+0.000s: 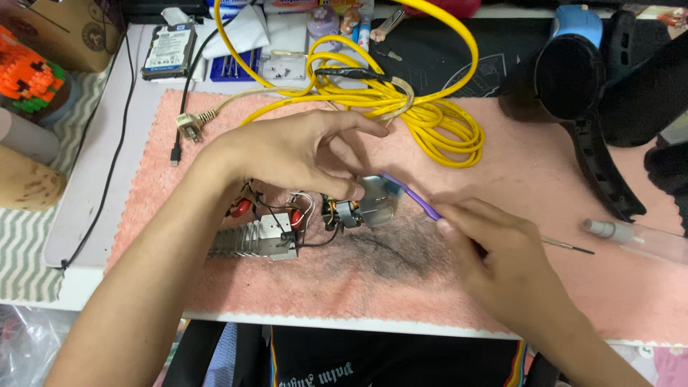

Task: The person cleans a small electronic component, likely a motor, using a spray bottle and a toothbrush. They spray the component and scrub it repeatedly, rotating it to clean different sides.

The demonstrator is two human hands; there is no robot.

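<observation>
My left hand [294, 154] reaches over a small electric motor [358, 208] with copper windings and a silvery metal bracket, its thumb and fingers pinching the bracket. My right hand [494, 251] grips a purple-handled tool [412, 195] whose tip meets the motor. Wires run from the motor to a finned metal heating block [254, 240] with red parts beside it, lying on a pink towel [530, 179] with a dark stain.
A coiled yellow cable [430, 118] lies behind the hands, a beige plug [190, 127] to its left. A dark blue hair dryer shell [573, 64] sits at the back right, a clear-handled screwdriver [631, 236] to the right. A hard drive [168, 51] rests at the back left.
</observation>
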